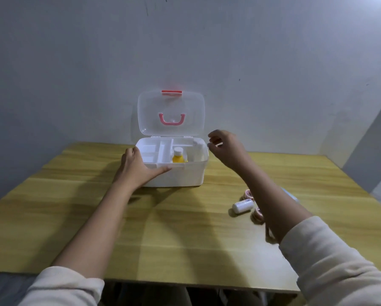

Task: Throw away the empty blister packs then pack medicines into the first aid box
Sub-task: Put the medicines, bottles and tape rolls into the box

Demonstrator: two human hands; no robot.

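Observation:
The white first aid box (185,175) stands at the back of the wooden table (185,228), its clear lid (171,113) with a pink handle raised. Inside are a white divider tray (154,152), a yellow bottle with a white cap (178,155) and a white bottle (198,151). My left hand (136,167) rests on the box's front left rim, thumb along the front edge. My right hand (226,147) hovers just right of the box's right rim, fingers loosely curled, holding nothing. A small white bottle (242,206) lies on its side on the table to the right.
Pink-rimmed round packs (257,214) lie beside the small bottle, partly hidden by my right forearm. A pale blue object (292,195) shows behind that forearm. A grey wall runs close behind the box. The table's front edge is near my body.

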